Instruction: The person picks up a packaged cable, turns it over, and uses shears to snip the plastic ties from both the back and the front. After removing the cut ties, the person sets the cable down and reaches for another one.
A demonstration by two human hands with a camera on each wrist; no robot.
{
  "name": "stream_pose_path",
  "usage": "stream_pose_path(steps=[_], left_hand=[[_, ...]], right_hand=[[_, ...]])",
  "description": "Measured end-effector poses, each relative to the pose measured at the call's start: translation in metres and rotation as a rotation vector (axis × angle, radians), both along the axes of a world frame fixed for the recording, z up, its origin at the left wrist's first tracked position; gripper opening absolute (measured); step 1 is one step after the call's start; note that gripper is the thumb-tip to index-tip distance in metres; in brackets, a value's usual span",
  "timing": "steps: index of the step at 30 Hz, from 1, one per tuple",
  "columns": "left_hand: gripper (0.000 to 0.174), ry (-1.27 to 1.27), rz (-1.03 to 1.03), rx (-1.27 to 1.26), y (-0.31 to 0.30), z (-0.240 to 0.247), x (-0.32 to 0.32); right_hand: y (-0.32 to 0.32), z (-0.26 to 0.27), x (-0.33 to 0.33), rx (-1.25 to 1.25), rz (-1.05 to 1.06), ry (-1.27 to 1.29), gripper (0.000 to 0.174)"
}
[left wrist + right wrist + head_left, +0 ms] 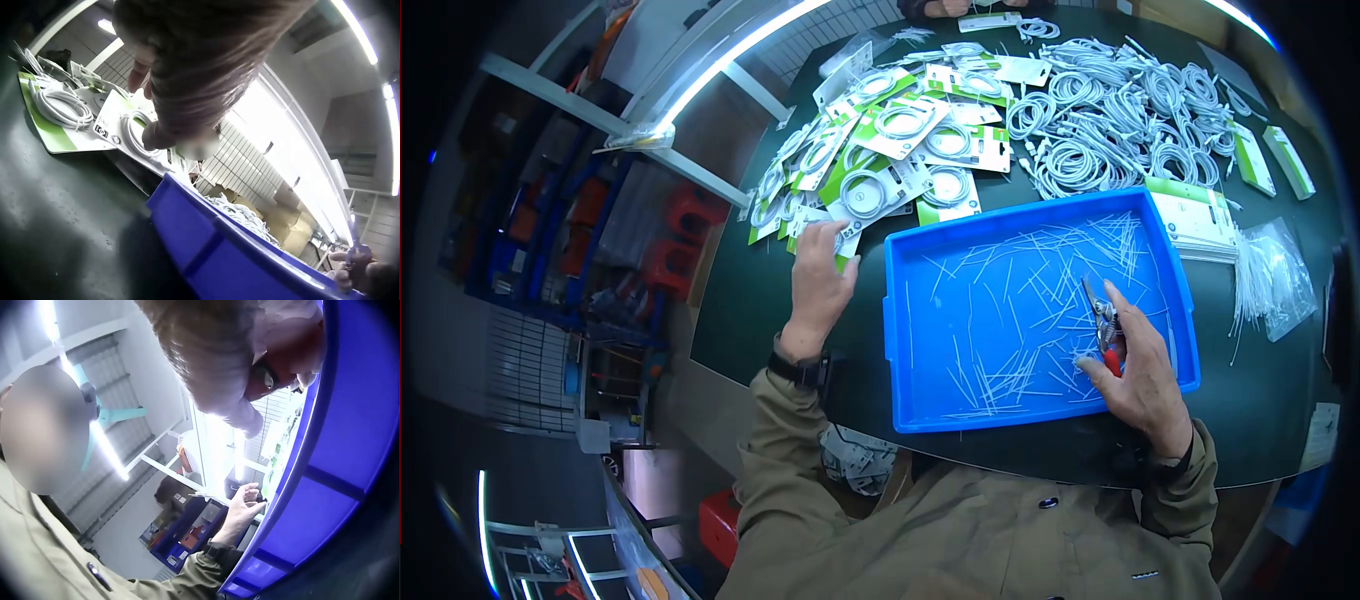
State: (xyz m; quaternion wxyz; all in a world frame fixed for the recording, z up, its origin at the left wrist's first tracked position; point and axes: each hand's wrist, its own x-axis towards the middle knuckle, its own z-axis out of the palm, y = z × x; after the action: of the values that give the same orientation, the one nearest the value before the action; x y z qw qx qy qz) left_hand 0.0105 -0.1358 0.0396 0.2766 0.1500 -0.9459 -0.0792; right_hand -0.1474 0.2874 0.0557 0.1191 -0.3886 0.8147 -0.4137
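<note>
My left hand (818, 288) reaches to the near edge of a pile of carded cables (865, 195), its thumb and fingers spread apart. In the left wrist view the thumb of this hand (187, 94) overlaps a white card (109, 120) with a coiled cable; whether it touches the card is unclear. Over the right side of the blue tray (890, 340), my right hand (1145, 380) holds small cutters with a red handle (1112, 362), blades pointing away from me. Thin white ties (1000, 385) lie scattered in the tray.
Loose coiled white cables (1100, 120) are heaped behind the tray. To its right are stacked green-white cards (1195, 220), a bundle of ties (1250, 275) and a clear plastic bag (1285, 280). Another person's hands (948, 8) show at the far table edge.
</note>
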Motion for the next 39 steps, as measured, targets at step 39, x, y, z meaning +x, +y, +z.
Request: stream_pose_path(steps=[39], left_hand=[[0.042,0.541,-0.098,1.703,0.193,0.028,0.025]], right_hand=[[-0.002,0.010,0.034,-0.053,0.188,0.119,0.080]])
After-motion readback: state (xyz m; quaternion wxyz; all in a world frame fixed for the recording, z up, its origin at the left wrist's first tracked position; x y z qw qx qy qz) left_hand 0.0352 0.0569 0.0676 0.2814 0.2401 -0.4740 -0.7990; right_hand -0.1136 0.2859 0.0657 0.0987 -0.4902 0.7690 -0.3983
